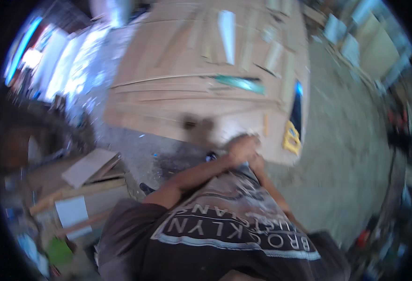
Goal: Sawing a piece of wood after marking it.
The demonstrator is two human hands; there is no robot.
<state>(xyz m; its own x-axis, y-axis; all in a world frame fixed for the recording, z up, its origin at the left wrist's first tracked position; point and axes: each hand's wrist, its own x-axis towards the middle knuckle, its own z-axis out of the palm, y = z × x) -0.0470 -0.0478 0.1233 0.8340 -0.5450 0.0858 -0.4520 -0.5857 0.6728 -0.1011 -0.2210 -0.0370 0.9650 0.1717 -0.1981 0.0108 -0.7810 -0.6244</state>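
1. Both hands, the left hand [243,146] and the right hand [256,162], are brought together in front of a dark printed shirt [234,225]; they are blurred, and it cannot be told whether anything is clasped between them.
2. With 12 o'clock taken as straight ahead of the hands, a large wooden board [239,114] is spread from 10 round to 2. Its near edge is overlapped by the hands in this view; contact cannot be told.
3. Its face is seen as flat, smooth and light brown with a pinkish cast, paler where light is caught near the hands. Its outline is bent by the lens, and a soft dark shadow [203,131] is cast on it at 10 o'clock.
4. A short, yellowish wooden strip [266,125] is laid on the board at 1 o'clock, near the hands.
5. Between 1 and 2, by the board's right edge, a handsaw [291,138] is seen, yellow-handled and dark-bladed, its handle turned toward the near side.
6. At 12, a long, shiny green object [239,84] is laid crosswise; farther out, a tapered white strip [227,37] is pointed lengthwise.
7. At 9, on the left, loose board pieces [89,168] are stacked.
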